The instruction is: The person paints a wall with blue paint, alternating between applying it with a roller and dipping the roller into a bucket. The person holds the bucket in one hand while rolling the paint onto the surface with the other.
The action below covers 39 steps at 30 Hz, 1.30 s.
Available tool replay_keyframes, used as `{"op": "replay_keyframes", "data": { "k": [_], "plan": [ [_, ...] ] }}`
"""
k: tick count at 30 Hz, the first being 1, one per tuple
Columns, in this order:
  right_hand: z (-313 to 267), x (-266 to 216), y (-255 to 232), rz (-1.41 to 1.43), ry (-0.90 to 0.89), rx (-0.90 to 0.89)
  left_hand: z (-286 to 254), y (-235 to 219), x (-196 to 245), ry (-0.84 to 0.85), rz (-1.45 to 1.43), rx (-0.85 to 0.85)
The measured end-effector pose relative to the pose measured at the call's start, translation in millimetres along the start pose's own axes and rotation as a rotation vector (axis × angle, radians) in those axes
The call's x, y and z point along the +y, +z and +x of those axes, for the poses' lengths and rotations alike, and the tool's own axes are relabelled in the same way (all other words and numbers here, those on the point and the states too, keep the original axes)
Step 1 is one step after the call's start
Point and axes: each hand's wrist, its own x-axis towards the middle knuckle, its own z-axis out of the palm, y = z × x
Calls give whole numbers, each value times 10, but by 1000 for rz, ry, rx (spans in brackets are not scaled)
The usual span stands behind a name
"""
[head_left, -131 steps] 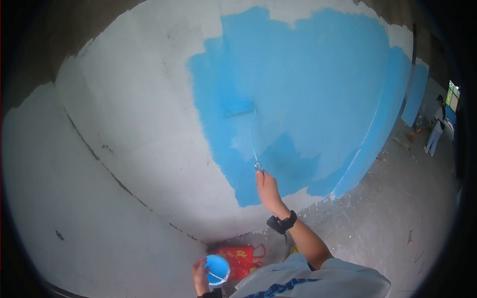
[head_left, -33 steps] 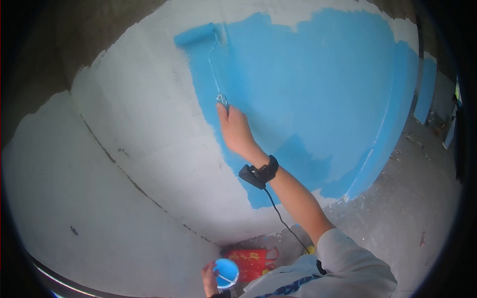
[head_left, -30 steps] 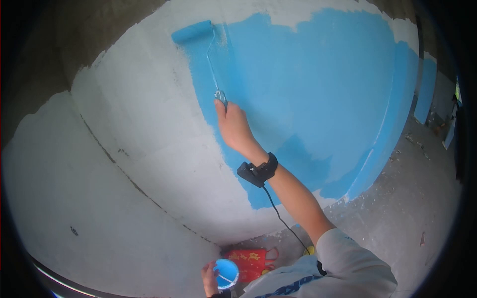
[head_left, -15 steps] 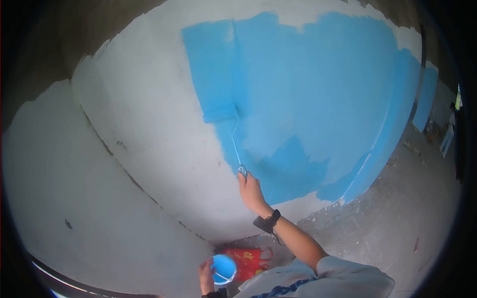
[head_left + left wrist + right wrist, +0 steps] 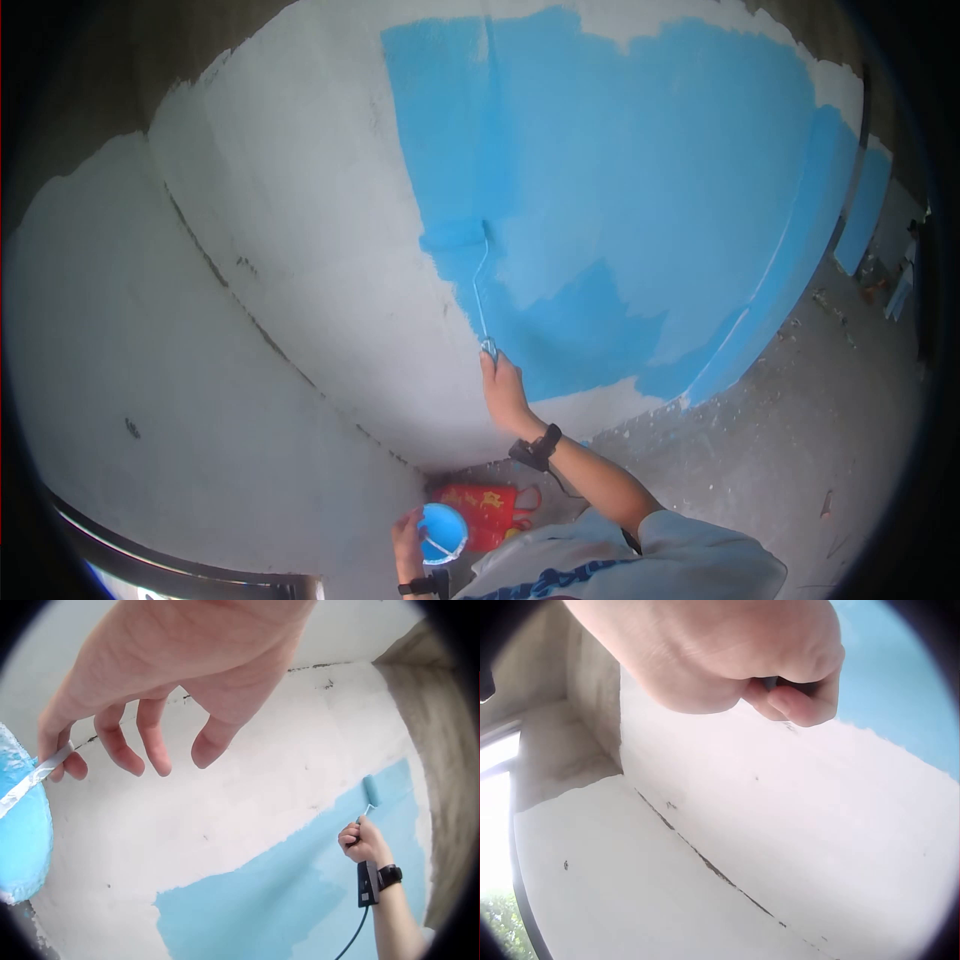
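In the head view my right hand (image 5: 508, 396) grips the handle of a paint roller (image 5: 455, 236). The roller's blue sleeve lies against the wall at the left border of the blue paint (image 5: 650, 170), wire frame running down to my fist. Curled fingers show in the right wrist view, with most of the grip hidden behind them. Low in the head view, my left hand (image 5: 407, 545) holds a small paint bucket (image 5: 447, 515), blue inside. The left wrist view shows a finger hooked round its white bail handle (image 5: 34, 780), the other fingers hanging loose.
Bare white wall (image 5: 300, 200) stretches left of the paint to a cracked corner line. A red bag (image 5: 487, 512) with yellow figures stands on the paint-spotted floor (image 5: 760, 470) by the corner. A cable trails from the right wrist device (image 5: 535, 448).
The roller went up to the wall's upper left, then came back down, leaving a fresh blue strip there. Over the last half second it has barely shifted. The left hand still holds the bucket.
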Motion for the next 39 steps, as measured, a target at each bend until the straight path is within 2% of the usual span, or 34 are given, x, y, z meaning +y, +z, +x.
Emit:
{"op": "replay_keyframes", "data": {
  "k": [2, 4, 8, 12, 16, 25, 28, 30, 35, 39],
  "plan": [
    [166, -367, -42, 35, -14, -2, -94, 9, 79, 1, 5, 11],
    [377, -551, 30, 78, -137, 69, -159, 36, 154, -5, 13, 22],
    [704, -1033, -29, 111, -156, 51, -160, 19, 183, 8, -26, 45],
    [763, -1040, -39, 135, -127, 34, -102, -3, 135, 22, -55, 41],
    [638, -376, 202, 55, -177, 105, -90, 1, 99, -4, -55, 39],
    [-162, 899, 658, 24, 8, 69, -80, -28, 182, -27, -6, 28],
    [-459, 1310, 719, 0, 113, 58, -99, -20, 199, -41, 11, 34],
    [-635, 1524, 758, -14, 121, 58, -106, -27, 214, -32, 6, 47],
    [-877, 1832, 802, -59, 110, 48, -132, -102, 142, -45, -15, 64],
    [-749, 1507, 710, -32, 141, 33, -123, -82, 151, -40, -36, 67]
  ]
}}
